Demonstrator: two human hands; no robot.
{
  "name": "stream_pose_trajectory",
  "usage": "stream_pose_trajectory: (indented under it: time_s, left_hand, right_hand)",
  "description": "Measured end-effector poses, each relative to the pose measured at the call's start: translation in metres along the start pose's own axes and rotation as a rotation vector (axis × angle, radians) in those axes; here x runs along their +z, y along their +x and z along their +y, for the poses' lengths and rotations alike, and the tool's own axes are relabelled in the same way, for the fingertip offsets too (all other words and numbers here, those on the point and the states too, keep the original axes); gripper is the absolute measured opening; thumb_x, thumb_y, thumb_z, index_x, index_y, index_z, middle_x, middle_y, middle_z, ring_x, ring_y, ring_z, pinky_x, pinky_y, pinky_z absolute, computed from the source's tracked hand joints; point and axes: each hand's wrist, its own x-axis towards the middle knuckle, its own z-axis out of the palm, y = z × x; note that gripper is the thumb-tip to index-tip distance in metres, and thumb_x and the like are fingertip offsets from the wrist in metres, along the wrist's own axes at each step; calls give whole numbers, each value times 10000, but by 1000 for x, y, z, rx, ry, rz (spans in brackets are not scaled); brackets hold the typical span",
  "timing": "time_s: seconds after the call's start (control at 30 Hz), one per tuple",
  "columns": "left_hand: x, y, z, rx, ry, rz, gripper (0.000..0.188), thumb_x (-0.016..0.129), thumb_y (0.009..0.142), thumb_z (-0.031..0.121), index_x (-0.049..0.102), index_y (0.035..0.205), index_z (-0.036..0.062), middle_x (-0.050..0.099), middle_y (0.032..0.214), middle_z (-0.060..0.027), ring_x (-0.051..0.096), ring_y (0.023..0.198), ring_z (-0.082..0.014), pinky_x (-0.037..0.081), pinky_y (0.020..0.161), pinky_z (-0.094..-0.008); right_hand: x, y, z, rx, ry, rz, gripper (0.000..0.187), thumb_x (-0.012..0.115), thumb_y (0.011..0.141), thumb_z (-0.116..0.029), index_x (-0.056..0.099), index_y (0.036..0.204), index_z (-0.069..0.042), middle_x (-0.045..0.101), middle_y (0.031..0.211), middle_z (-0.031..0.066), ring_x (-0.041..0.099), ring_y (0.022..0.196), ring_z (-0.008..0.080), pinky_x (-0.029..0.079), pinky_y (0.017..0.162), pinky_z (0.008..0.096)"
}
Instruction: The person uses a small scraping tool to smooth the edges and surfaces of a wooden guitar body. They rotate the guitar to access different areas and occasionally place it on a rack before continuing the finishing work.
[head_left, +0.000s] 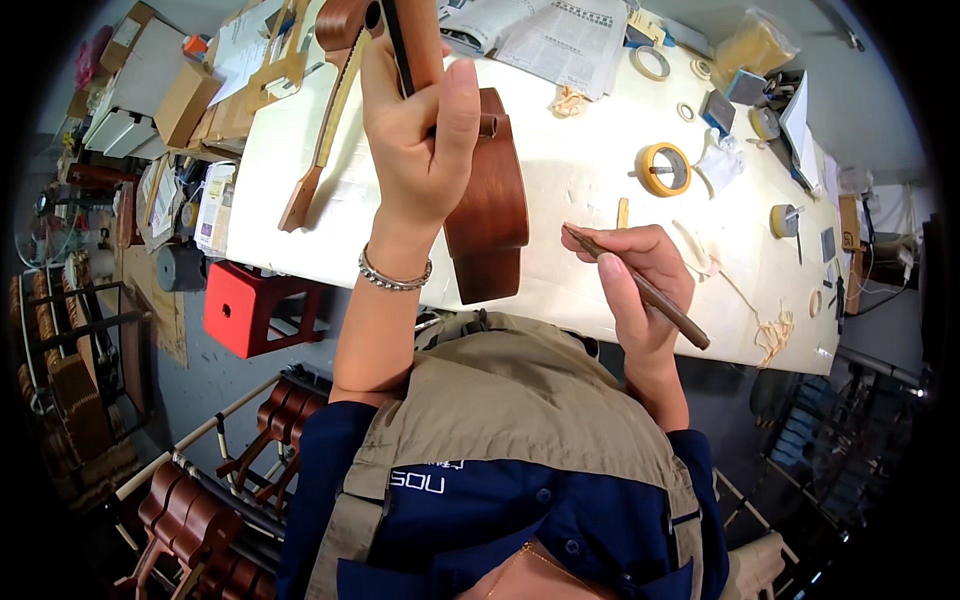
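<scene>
My left hand is wrapped round the neck of a reddish-brown ukulele, thumb pointing up. The ukulele's body is tipped on its side at the table's near edge, and its neck runs away past my fist to the top of the view. To the right, my right hand pinches a slim brown pen-shaped stick between thumb and fingers. Its thin tip points left toward the ukulele, some way apart from it. A second ukulele lies to the left of my left hand, headstock toward me.
On the white table lie a yellow tape roll, a small wooden strip, newspapers and tangled string. A red stool stands below the left edge. Racked ukulele bodies are at the lower left.
</scene>
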Motion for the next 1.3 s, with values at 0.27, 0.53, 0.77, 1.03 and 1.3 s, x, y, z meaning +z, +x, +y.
stream_pose_trajectory:
  time_s: [0.27,0.53,0.77,1.03,1.3]
  left_hand:
    - [-5,-13,-2,-22,2,-16,455,481,953,250,557,593,-17,582,733,-89,506,963,-208,412,820,-342]
    - [-3,-14,1,24,-12,17,426,481,939,205,555,584,-19,593,746,-104,507,949,-225,408,814,-354]
    - [-3,-13,-1,43,-21,10,422,486,934,199,552,580,-20,588,728,-101,512,931,-226,410,798,-351]
    - [-1,-11,-1,35,4,33,422,483,935,200,558,582,-18,591,740,-99,513,932,-223,414,779,-345]
    - [-3,-13,-7,44,-8,3,420,473,943,196,567,594,-19,591,731,-93,512,938,-225,414,791,-348]
  right_hand:
    - [3,-8,16,82,-89,-71,109,490,891,-1,511,968,73,635,1017,241,640,965,247,499,865,327]
    - [13,0,24,-17,-95,-32,117,597,837,-25,578,933,38,686,964,143,647,832,128,511,771,260]
    - [13,2,23,-5,-134,-49,115,601,833,-28,585,930,30,689,959,138,651,817,124,514,746,248]
    - [13,5,23,-8,-132,-54,117,606,833,-31,586,931,30,689,953,140,654,827,134,512,755,253]
    - [13,6,23,1,-124,-52,117,610,828,-25,588,927,34,688,949,146,657,837,141,515,764,257]
